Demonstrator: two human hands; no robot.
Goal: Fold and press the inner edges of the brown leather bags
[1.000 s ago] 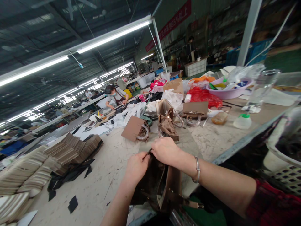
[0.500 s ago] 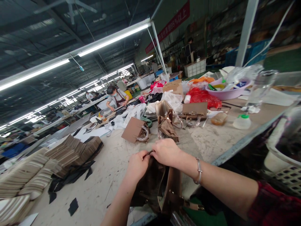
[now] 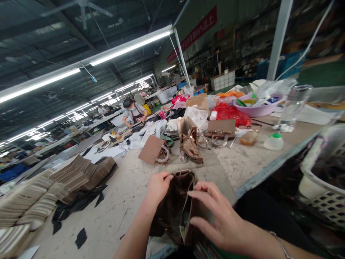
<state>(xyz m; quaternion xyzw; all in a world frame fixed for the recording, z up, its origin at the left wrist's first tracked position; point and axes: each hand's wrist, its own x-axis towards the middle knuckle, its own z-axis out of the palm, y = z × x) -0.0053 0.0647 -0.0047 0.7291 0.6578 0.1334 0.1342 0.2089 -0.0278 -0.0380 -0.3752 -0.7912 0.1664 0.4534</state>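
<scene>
A brown handbag [image 3: 172,205] stands at the table's near edge with its mouth facing up, so the dark lining and an inner divider show. My left hand [image 3: 159,187] pinches the bag's rim at the far left corner. Over the bag's right side is my right hand [image 3: 215,216], its fingers spread and the fingertips at the right-hand edge of the opening. Just beyond lie a brown bag with a wrapped handle [image 3: 154,150], a crumpled brown bag [image 3: 191,145] and a flat brown bag [image 3: 221,128].
Stacks of brown panels [image 3: 83,172] and black scraps [image 3: 81,237] lie on the left. On the right are a lilac basin [image 3: 260,109], a clear jar [image 3: 295,104], a green-capped bottle [image 3: 273,142] and a white basket [image 3: 320,187]. Across the table a co-worker [image 3: 136,113] bends over dark pieces.
My right hand has left the far rim beside my left hand, moved down and right, and spread its fingers. The bag's mouth is now more exposed. My left hand stays at the rim.
</scene>
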